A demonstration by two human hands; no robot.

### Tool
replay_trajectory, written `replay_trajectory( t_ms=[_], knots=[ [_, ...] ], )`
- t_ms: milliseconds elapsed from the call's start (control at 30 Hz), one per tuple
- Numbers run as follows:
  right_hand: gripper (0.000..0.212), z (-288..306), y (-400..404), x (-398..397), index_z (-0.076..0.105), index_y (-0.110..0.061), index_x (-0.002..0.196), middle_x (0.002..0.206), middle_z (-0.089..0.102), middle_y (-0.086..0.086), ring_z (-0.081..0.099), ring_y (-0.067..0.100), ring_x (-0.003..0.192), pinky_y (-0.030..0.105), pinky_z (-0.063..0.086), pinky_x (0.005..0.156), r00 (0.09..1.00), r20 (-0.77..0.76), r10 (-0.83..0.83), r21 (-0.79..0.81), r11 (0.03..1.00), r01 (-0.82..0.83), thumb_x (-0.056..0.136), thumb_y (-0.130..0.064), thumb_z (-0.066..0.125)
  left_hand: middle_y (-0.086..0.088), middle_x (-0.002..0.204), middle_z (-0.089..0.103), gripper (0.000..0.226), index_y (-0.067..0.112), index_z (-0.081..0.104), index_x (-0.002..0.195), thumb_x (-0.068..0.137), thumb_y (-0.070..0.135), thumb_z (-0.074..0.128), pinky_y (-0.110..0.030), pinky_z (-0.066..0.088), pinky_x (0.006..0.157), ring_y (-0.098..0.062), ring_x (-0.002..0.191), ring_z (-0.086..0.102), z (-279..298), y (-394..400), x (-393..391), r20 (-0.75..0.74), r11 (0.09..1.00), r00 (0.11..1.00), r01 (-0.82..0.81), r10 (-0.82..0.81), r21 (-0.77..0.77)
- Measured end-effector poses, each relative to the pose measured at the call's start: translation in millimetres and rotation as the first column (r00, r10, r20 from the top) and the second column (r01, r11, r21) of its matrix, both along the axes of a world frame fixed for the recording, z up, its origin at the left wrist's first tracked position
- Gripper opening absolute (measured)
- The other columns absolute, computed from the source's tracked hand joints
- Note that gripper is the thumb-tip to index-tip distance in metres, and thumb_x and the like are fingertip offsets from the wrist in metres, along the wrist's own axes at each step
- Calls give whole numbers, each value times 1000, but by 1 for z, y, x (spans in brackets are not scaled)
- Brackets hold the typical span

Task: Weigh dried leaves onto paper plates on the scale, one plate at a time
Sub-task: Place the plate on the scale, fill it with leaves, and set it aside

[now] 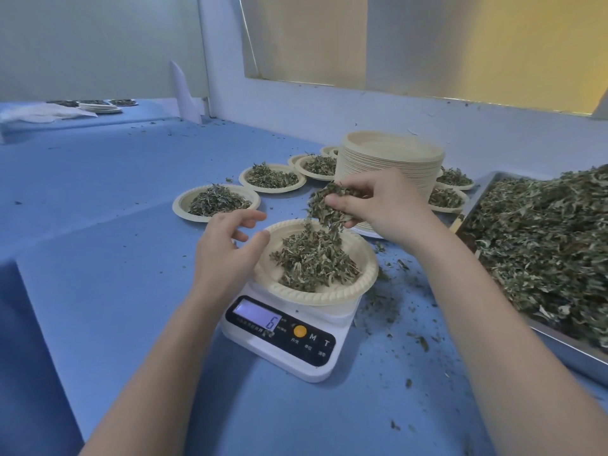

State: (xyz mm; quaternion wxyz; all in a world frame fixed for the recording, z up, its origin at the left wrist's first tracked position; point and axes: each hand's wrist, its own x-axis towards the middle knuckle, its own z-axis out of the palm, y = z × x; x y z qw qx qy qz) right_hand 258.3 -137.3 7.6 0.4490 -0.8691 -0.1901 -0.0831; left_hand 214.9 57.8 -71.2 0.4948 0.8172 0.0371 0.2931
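A white digital scale stands on the blue table, its display showing a 6. On it sits a cream paper plate holding a mound of dried leaves. My right hand hovers above the plate's far side and grips a handful of dried leaves; some of them hang or drop toward the mound. My left hand is at the plate's left rim, its thumb tip against the edge and its fingers loosely curled, holding nothing.
A metal tray heaped with dried leaves fills the right side. A tall stack of empty paper plates stands behind the scale. Several filled plates lie in a row beyond and beside the stack. Leaf crumbs litter the table.
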Motion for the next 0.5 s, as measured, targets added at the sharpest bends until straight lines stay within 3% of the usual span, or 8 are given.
replay_trajectory(
  t_ms=[200,367,500],
  knots=[
    [42,1,-1,0,65,-13,119,78,62,-16,63,0,49,3,43,56,1000,-10,-6,-11,1000,6,82,-29,73,8,102,56,28,31,66,102,75,32,59,-20,41,76,-7,85,53,0,0,-2,5,999,999,33,-33,-19],
    [41,3,-2,-1,65,-13,119,78,64,-13,63,2,51,5,45,59,1000,-6,-6,-18,1000,6,82,-28,73,6,104,55,23,30,66,102,82,18,66,-18,42,73,-13,90,55,0,-1,-1,34,1000,999,16,-17,15],
    [35,4,-1,-2,68,-11,114,71,61,-13,65,4,54,4,42,57,1000,-6,6,-44,999,-6,83,-27,72,9,105,55,21,41,64,95,75,36,61,-15,38,76,-8,96,49,5,-7,-6,49,996,995,79,-82,48]
  ],
)
